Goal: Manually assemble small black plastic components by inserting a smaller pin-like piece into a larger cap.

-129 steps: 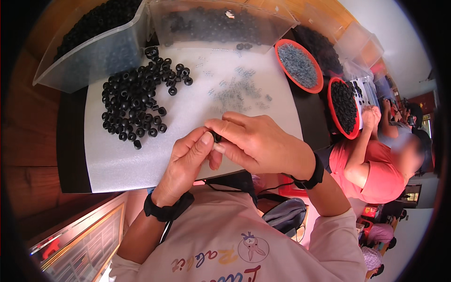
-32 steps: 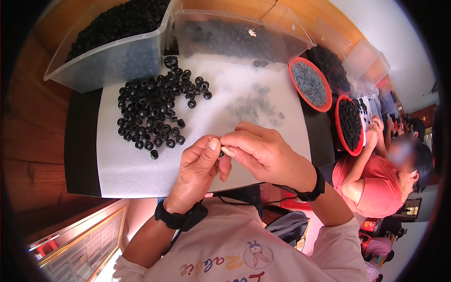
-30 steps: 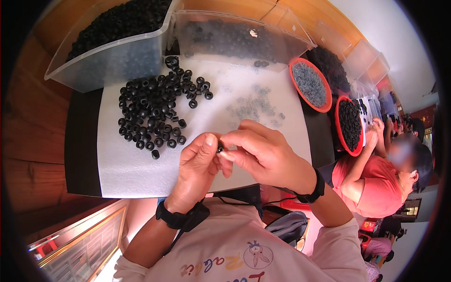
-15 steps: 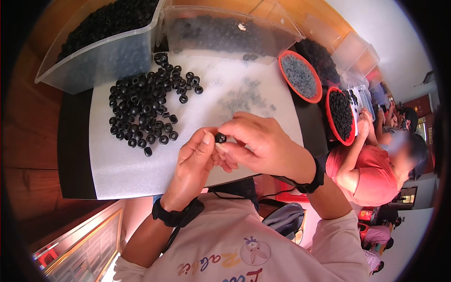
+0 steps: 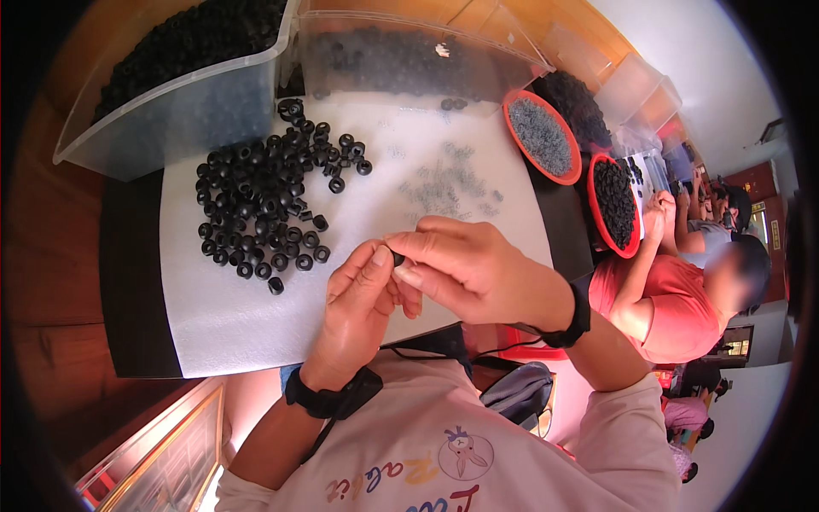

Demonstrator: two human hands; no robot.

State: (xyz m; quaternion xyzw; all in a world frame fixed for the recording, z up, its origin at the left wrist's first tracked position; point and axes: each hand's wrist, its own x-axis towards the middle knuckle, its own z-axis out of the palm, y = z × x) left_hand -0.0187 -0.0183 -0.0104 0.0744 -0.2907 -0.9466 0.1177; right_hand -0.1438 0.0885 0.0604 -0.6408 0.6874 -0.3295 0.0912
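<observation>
Above the near edge of the white-covered table, my hands meet around one small black cord lock (image 5: 397, 258). My left hand (image 5: 354, 294) pinches it between thumb and forefinger, the other fingers curled. From the right, the thumb and forefinger of my right hand (image 5: 482, 269) close on it too, covering most of it. Left of my hands lies a heap of round black cord-lock bodies (image 5: 256, 192) with holes through them. Small springs (image 5: 448, 183) are scattered on the white sheet (image 5: 230, 328) beyond my right hand.
Clear plastic bins (image 5: 175, 124) of black parts line the far side. At right stand a red bowl of springs (image 5: 542, 136) and a red bowl of black pieces (image 5: 614, 205). A person in a red shirt (image 5: 657, 299) works beside me; others sit farther along.
The cord lock has turned between my fingers, and my right fingertips now cover more of it. The view has shifted slightly. The heap looks unchanged.
</observation>
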